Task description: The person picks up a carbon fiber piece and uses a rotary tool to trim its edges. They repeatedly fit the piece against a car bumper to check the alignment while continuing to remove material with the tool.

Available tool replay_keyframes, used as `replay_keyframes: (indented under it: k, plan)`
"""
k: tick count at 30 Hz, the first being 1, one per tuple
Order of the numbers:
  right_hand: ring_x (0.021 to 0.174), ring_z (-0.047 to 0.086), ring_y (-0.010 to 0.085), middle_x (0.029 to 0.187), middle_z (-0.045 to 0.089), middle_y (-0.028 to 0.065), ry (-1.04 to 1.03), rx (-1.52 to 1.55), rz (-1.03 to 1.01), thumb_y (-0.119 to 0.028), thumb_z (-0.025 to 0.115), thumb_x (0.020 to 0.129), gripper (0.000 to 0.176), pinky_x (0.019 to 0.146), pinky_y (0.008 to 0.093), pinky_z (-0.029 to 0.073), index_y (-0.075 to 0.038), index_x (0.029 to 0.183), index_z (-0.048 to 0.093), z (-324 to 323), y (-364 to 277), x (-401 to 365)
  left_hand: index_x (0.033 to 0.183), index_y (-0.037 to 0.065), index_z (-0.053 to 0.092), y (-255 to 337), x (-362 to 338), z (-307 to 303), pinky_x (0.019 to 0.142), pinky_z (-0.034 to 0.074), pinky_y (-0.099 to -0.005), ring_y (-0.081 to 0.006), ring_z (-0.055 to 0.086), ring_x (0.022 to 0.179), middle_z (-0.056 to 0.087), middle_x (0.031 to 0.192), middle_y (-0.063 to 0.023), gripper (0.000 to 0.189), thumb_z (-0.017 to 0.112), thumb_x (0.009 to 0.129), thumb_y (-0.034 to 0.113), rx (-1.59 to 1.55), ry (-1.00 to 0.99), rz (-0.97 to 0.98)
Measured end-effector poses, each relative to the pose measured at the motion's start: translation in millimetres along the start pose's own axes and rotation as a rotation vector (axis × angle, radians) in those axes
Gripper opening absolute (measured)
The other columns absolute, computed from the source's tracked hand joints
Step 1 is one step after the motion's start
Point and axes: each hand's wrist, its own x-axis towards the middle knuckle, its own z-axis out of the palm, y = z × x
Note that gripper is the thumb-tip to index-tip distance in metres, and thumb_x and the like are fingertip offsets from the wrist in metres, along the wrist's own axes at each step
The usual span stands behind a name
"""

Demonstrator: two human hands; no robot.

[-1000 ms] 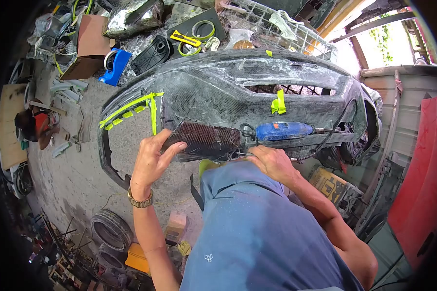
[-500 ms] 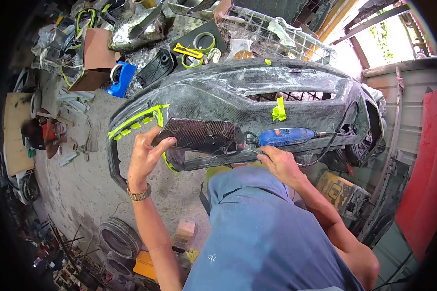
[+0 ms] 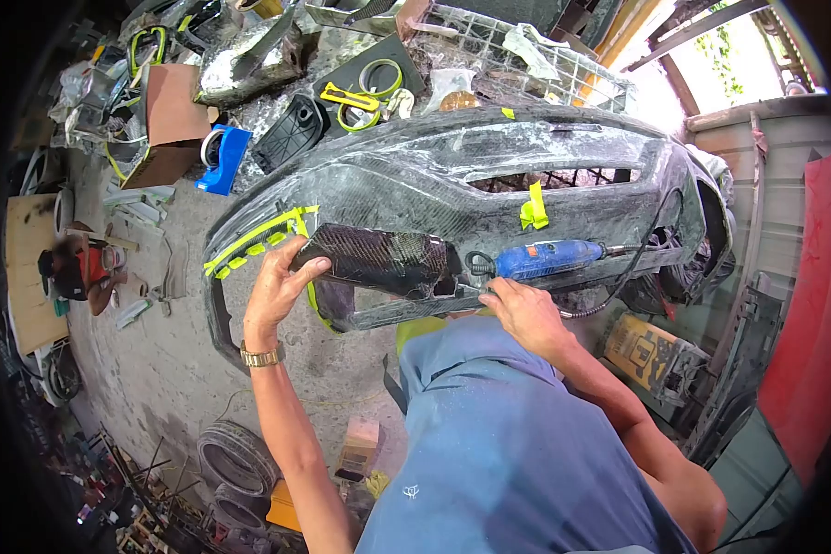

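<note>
My left hand (image 3: 277, 291) grips the left end of a dark, glossy carbon-fibre piece (image 3: 374, 261), thumb on the near face. The piece is held over the front of a large grey car bumper (image 3: 406, 175). My right hand (image 3: 529, 319) is closed by the piece's right lower end, around a flex-shaft handpiece that is mostly hidden by the fingers. A black flexible shaft (image 3: 616, 300) curves from that hand to the nose of a blue rotary tool (image 3: 545, 259) lying on the bumper. The handpiece's tip is too small to tell whether it touches the piece.
Yellow-green tape (image 3: 533, 208) is stuck on the bumper. Behind it lie a yellow cutter (image 3: 349, 96), tape rolls (image 3: 379, 78), a blue tape dispenser (image 3: 224, 159) and a cardboard box (image 3: 174, 103). Another person (image 3: 83, 270) sits at left. Tyres (image 3: 237, 457) lie on the floor.
My right hand has moved slightly left, closer to the carbon-fibre piece's right end. My left hand keeps its hold. The whole view has shifted a little.
</note>
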Motion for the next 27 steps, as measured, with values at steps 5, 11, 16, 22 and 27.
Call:
replay_keyframes:
  k: [5,11,16,22,27]
  plan:
    - [0.085,0.066,0.0377,0.092,0.066,0.0180,0.015,-0.025,-0.007,-0.030,0.055,0.098,0.026,0.072,0.0478,0.052,-0.004,0.100,0.055,1.1,-4.5,5.1,0.086,-0.003,0.063,9.1,1.5,1.6,0.058,0.037,-0.0264,-0.0063,0.045,0.065,0.056,0.069,0.0013,0.025,0.075,0.086,0.019,-0.001,-0.002,0.066]
    - [0.083,0.066,0.0346,0.091,0.066,0.0158,0.063,-0.051,-0.136,-0.031,0.058,0.096,0.028,0.069,0.0447,0.053,-0.006,0.108,0.060,6.6,-2.0,2.3,0.085,-0.004,0.061,2.8,4.1,2.7,0.057,0.038,-0.0278,-0.0074,0.046,0.062,0.056,0.065,-0.0028,0.025,0.075,0.086,0.017,-0.009,0.003,0.092]
    - [0.081,0.066,0.0337,0.090,0.065,0.0145,0.052,-0.053,-0.133,-0.030,0.060,0.095,0.027,0.067,0.0438,0.053,-0.006,0.108,0.061,3.6,-1.9,4.2,0.085,-0.004,0.061,9.8,5.0,3.1,0.057,0.039,-0.0276,-0.0066,0.047,0.063,0.058,0.066,-0.0039,0.023,0.074,0.086,0.015,0.003,-0.002,0.151]
    - [0.080,0.065,0.0345,0.090,0.064,0.0143,0.016,-0.063,-0.113,-0.030,0.060,0.095,0.027,0.068,0.0440,0.052,-0.006,0.108,0.061,-0.8,-1.3,5.9,0.084,-0.004,0.061,9.8,6.2,0.8,0.055,0.038,-0.0275,-0.0064,0.046,0.061,0.058,0.065,-0.0045,0.023,0.074,0.086,0.015,0.034,-0.030,0.132]
    - [0.078,0.066,0.0340,0.088,0.064,0.0143,0.039,-0.060,-0.133,-0.029,0.060,0.095,0.026,0.065,0.0439,0.052,-0.006,0.106,0.060,-0.7,0.4,8.3,0.084,-0.004,0.062,5.0,7.5,2.1,0.055,0.039,-0.0276,-0.0065,0.047,0.060,0.059,0.065,-0.0048,0.023,0.074,0.086,0.015,0.006,-0.033,0.130]
